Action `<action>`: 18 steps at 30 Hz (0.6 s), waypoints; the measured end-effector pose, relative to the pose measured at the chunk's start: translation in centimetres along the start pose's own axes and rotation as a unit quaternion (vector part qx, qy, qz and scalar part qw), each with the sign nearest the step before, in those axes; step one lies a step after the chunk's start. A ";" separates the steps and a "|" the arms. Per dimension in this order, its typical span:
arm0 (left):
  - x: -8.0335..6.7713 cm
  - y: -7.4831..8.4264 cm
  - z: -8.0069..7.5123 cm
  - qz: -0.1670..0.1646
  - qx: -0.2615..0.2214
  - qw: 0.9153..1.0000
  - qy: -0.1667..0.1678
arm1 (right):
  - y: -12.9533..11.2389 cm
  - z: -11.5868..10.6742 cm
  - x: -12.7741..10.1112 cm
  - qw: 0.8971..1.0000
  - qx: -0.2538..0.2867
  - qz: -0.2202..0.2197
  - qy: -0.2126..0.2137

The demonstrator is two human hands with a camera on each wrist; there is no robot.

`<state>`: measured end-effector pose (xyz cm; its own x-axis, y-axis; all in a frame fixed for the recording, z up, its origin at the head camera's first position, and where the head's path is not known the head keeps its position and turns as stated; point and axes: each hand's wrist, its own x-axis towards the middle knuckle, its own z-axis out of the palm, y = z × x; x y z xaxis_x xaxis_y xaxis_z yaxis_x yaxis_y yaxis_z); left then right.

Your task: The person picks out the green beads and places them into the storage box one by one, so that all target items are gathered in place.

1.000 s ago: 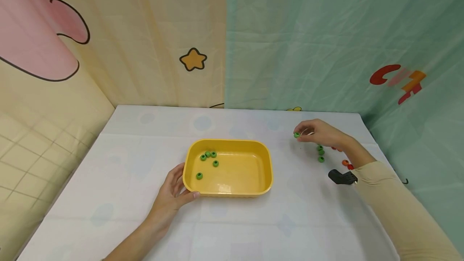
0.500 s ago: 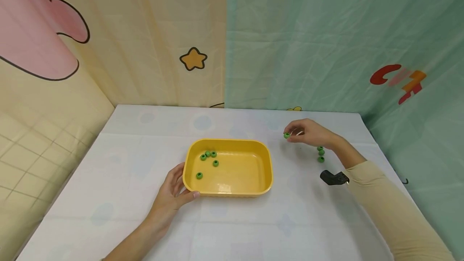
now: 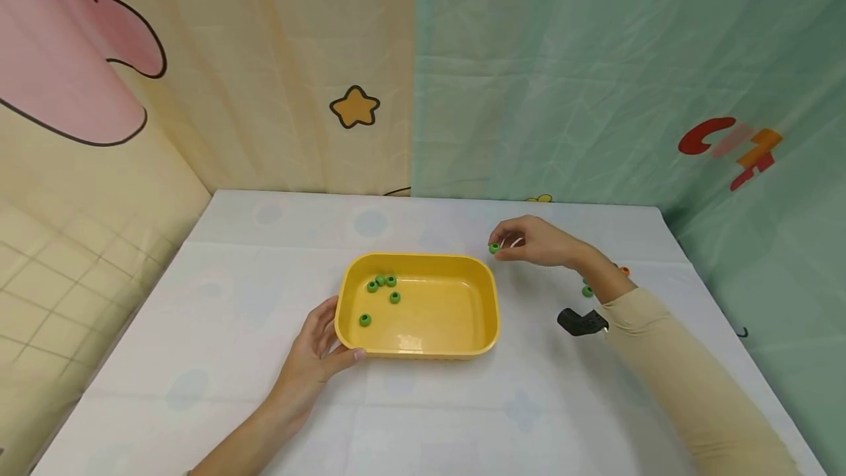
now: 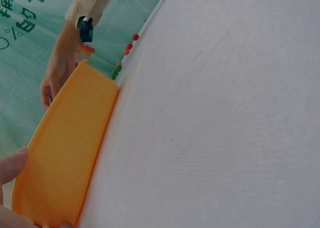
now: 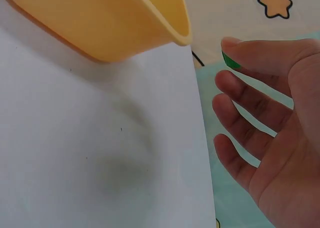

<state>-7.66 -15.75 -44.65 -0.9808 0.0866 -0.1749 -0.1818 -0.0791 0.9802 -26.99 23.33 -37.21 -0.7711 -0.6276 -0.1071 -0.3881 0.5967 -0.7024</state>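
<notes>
**Green bead held beside the yellow tray**

Right of centre in the head view, the right hand pinches a green bead between thumb and forefinger, just off the upper right corner of the yellow tray; the other fingers are loosely spread. The left hand holds the tray's lower left corner, thumb on the front wall, fingers straight along its side. Five green beads lie in the tray's left half. More beads sit further right on the white table.

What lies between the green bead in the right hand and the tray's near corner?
Only bare white tablecloth shows between the green bead, pinched by the right hand, and the yellow tray, in the head view.
</notes>
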 end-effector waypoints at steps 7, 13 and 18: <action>0.1 0.0 0.1 -0.001 0.001 1.000 0.002 | -1.7 0.7 1.3 1.000 0.007 -0.017 -0.021; 0.0 0.0 0.1 0.001 -0.003 1.000 0.002 | -2.8 1.4 2.4 0.999 0.003 -0.033 -0.038; 0.1 0.0 0.0 0.002 -0.003 1.000 -0.001 | -3.7 2.0 3.2 0.997 0.006 -0.055 -0.049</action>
<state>-7.72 -15.71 -44.68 -0.9815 0.0883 -0.1698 -0.1774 -0.0862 0.9804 -27.05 18.16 -36.36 -0.6711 -0.7351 -0.0957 -0.4616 0.5154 -0.7220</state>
